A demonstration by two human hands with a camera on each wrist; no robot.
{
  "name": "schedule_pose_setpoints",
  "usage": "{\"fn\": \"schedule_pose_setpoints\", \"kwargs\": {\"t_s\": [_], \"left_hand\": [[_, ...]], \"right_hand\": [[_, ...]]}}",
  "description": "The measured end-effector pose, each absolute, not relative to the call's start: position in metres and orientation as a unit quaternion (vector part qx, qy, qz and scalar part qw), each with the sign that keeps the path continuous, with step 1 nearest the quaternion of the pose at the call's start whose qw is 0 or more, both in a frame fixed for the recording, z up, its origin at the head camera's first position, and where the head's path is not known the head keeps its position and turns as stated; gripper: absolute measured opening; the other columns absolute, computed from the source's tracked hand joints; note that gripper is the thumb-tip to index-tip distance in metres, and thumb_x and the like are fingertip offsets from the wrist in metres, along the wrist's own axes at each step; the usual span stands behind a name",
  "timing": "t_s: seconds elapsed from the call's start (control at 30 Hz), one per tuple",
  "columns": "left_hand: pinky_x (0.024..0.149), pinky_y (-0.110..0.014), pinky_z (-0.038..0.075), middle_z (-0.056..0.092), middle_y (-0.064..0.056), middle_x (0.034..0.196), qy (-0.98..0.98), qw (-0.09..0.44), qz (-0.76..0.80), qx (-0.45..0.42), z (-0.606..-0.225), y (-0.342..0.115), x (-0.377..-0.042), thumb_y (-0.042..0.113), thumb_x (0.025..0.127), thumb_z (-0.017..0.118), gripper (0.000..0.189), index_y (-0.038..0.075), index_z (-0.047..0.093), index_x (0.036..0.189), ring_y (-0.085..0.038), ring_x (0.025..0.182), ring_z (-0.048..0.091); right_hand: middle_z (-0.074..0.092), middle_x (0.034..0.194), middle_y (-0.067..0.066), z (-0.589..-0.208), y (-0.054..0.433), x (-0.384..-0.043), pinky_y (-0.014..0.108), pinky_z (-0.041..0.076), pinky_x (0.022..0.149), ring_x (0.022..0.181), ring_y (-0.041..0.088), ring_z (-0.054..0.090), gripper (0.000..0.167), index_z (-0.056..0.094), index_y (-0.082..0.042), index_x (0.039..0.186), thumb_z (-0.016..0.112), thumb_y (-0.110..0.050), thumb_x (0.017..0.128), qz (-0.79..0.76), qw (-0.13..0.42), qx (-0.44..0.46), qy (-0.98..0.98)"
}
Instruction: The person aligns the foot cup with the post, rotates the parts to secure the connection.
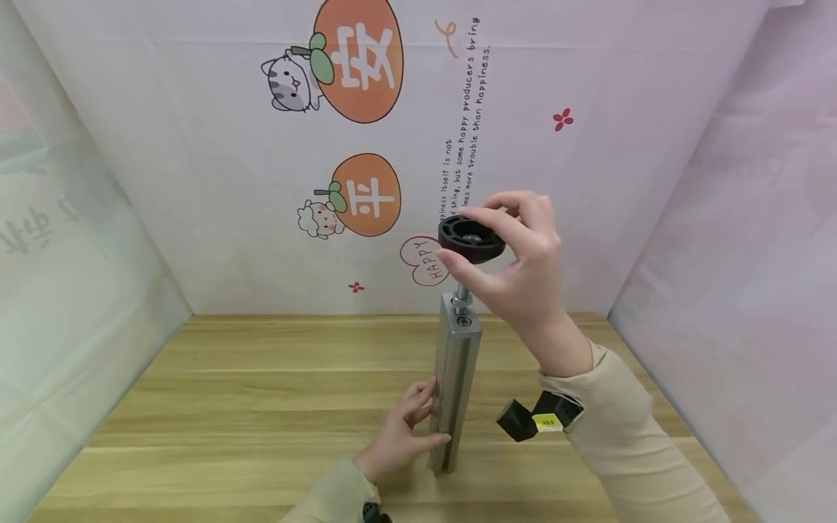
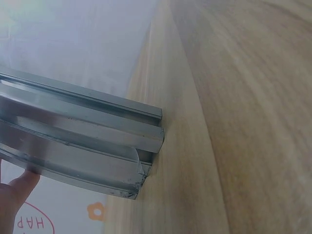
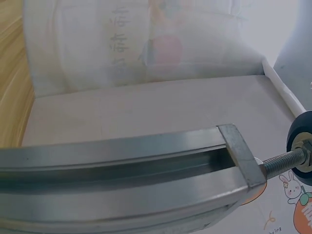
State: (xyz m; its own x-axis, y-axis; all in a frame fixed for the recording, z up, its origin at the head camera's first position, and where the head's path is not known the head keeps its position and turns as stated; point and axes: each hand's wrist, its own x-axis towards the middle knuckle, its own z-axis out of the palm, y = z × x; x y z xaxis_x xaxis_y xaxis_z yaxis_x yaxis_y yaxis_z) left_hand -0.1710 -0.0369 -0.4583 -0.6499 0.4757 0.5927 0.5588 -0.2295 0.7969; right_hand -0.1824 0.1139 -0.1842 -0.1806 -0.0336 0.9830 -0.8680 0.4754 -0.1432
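Observation:
A slotted aluminium profile (image 1: 453, 385) stands on end on the wooden tabletop, leaning slightly. My left hand (image 1: 395, 439) grips its lower part, with the thumb at the near side and the fingers at the left. From the top end rises a threaded rod (image 3: 282, 163) with a nut, bearing a black round levelling foot (image 1: 476, 253). My right hand (image 1: 530, 261) pinches the rim of this foot between thumb and fingers. In the left wrist view, the profile's bottom end (image 2: 146, 146) meets the wood, and a bit of clear film hangs off one corner.
The wooden tabletop (image 1: 229, 407) reaches back to a printed white cloth (image 1: 235, 189) with cartoon fruit and lettering. Pale cloth walls stand at the left (image 1: 72, 218) and right (image 1: 732, 240). A black wrist camera (image 1: 536, 418) is strapped to the right sleeve.

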Motion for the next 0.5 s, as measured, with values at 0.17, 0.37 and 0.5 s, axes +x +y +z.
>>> {"fn": "schedule_pose_setpoints", "kwargs": {"t_s": [0.17, 0.37, 0.5], "left_hand": [[0.1, -0.029, 0.048, 0.032, -0.028, 0.136, -0.625, 0.029, -0.662, -0.414, -0.458, -0.037, -0.171, -0.002, 0.084, 0.067, 0.081, 0.011, 0.021, 0.149, -0.005, 0.127, 0.039], [0.099, -0.028, 0.048, 0.033, -0.027, 0.135, -0.627, 0.035, -0.657, -0.417, -0.456, -0.037, -0.17, -0.003, 0.084, 0.067, 0.082, 0.01, 0.02, 0.15, -0.007, 0.127, 0.04], [0.099, -0.028, 0.048, 0.033, -0.028, 0.135, -0.628, 0.037, -0.658, -0.415, -0.457, -0.037, -0.169, -0.003, 0.084, 0.067, 0.082, 0.01, 0.021, 0.15, -0.004, 0.127, 0.039]], "right_hand": [[0.058, 0.099, 0.011, -0.191, 0.118, -0.183, 0.025, 0.038, 0.082, 0.095, 0.015, 0.045, 0.066, 0.065, 0.006, 0.104, 0.063, -0.056, 0.082, 0.476, 0.478, 0.34, -0.655], [0.055, 0.109, 0.002, -0.196, 0.126, -0.193, 0.022, 0.046, 0.09, 0.098, 0.014, 0.053, 0.047, 0.054, -0.004, 0.121, 0.062, -0.034, 0.086, 0.707, 0.215, 0.393, -0.548], [0.055, 0.115, 0.005, -0.198, 0.13, -0.199, 0.025, 0.042, 0.101, 0.108, 0.016, 0.054, 0.054, 0.04, -0.01, 0.131, 0.061, -0.035, 0.089, 0.769, 0.039, 0.429, -0.472]]}}
